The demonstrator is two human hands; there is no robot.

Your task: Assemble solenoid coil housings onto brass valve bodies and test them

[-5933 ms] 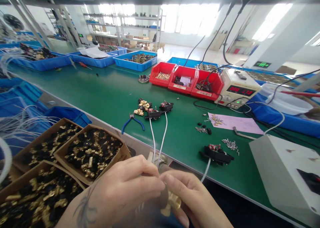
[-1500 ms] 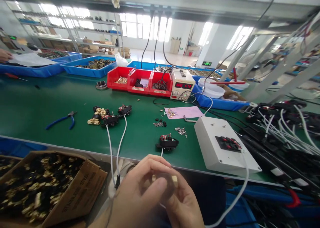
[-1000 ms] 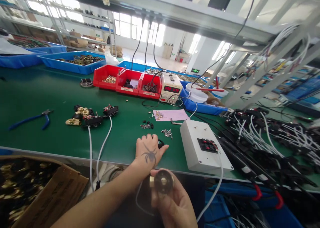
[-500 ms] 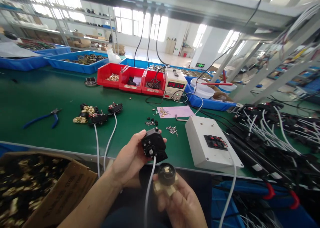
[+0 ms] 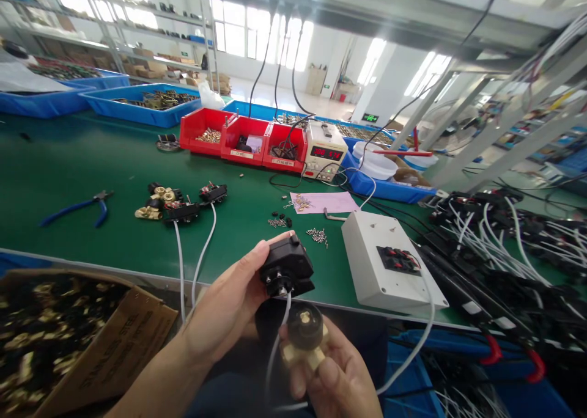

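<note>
My left hand (image 5: 224,305) grips a black coil housing (image 5: 287,266) with a white cable (image 5: 274,354) hanging from its underside. Just below it, my right hand (image 5: 337,378) holds a brass valve body (image 5: 303,337) with a round black top facing up. The housing hovers directly over the valve, nearly touching it, in front of the near edge of the green table (image 5: 82,167).
A white box with red and black terminals (image 5: 389,268) stands to the right. Loose screws (image 5: 318,236), a pink sheet (image 5: 323,202), wired coils and brass valves (image 5: 172,204), blue pliers (image 5: 76,207), red bins (image 5: 243,138), a power supply (image 5: 324,155). A cardboard box of valves (image 5: 59,338) sits at lower left.
My left hand reached to the table, picked up the black coil housing and brought it down over the brass valve in my right hand. The view turned right.
</note>
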